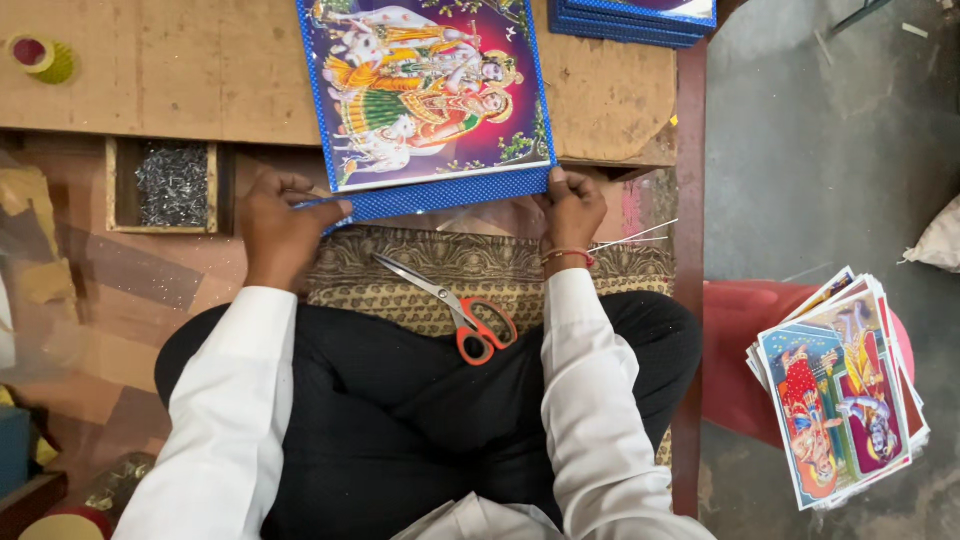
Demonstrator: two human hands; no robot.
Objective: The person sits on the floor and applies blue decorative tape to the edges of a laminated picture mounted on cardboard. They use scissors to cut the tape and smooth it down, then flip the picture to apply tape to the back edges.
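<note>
A yellow tape roll point(42, 57) sits far left on the low wooden table point(180, 80); a small box of nails point(172, 185) below; the left hand point(282, 222) and right hand point(570, 207) each pinch the blue border strip point(440, 195) along the colourful picture point(425, 85); that near edge looks wrapped, not yet fixed; orange-handled scissors point(462, 312) lie on the lap; finished frames point(635, 18) stack beyond; loose prints point(840, 390) wait at right.
</note>
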